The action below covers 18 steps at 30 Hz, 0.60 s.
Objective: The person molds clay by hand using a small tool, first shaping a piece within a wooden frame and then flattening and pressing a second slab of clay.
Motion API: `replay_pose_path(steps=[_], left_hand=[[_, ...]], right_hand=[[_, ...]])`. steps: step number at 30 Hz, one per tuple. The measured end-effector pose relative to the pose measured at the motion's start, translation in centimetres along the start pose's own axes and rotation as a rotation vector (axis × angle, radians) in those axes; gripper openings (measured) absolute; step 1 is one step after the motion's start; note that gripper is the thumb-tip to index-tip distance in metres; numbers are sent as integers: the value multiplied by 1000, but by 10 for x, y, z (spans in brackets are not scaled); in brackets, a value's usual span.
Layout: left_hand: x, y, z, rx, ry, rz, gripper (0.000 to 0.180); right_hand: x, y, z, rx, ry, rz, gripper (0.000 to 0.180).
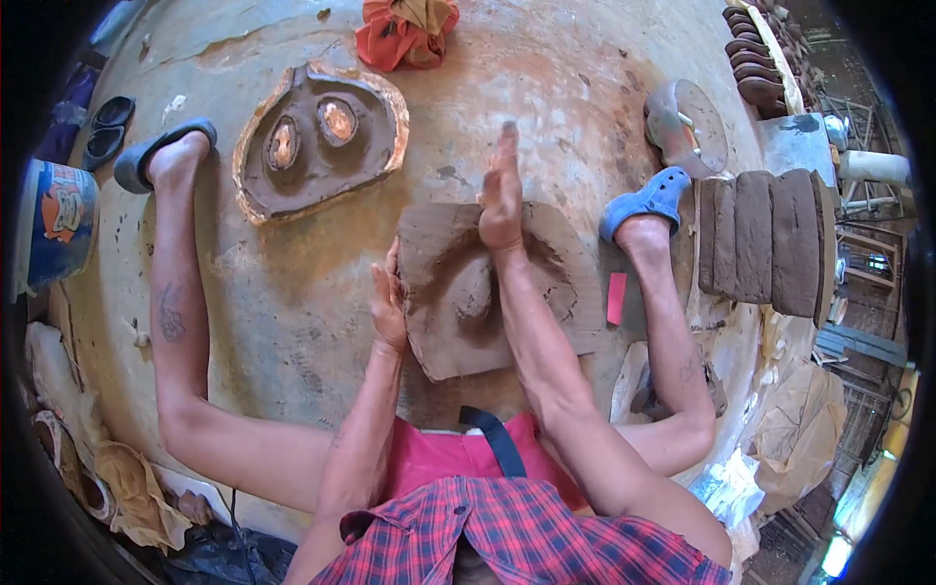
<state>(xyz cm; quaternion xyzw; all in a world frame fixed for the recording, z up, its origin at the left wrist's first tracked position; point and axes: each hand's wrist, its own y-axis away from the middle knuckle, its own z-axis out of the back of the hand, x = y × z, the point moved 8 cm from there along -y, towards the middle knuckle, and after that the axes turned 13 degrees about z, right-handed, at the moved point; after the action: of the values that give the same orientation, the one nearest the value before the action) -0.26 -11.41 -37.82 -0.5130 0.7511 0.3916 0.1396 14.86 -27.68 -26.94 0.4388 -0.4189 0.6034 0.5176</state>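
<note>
A thick grey-brown clay slab [439,336] lies on the floor between my legs, with a curved hollow and a raised lump in its middle. My left hand [387,304] rests along the slab's left edge, fingers extended and holding nothing. Edge-on over the slab's upper part is my right hand [501,200], its fingers straight, pointing away from me and slightly blurred. Whether it presses on the clay, I cannot tell. Beyond the slab to the left sits a plaster-rimmed mould [395,146] lined with clay, with two oval openings in it.
A red-orange cloth [405,37] lies at the far side. Clay blocks [760,239] are lined up on the right, near a clear round container [697,127]. A pink strip [615,298] lies beside the slab. On the left stands a blue bucket [60,229].
</note>
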Motion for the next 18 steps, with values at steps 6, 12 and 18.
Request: replay_pose_path(steps=[6,12,18], left_hand=[[11,2,13,-65,5,10,86],[6,2,-3,-18,92,-20,81],[14,4,-10,-15,132,58,79]], right_hand=[[58,-5,30,-166,-476,623,87],[-26,-10,7,-122,-347,298,90],[56,-12,32,-163,-348,616,90]])
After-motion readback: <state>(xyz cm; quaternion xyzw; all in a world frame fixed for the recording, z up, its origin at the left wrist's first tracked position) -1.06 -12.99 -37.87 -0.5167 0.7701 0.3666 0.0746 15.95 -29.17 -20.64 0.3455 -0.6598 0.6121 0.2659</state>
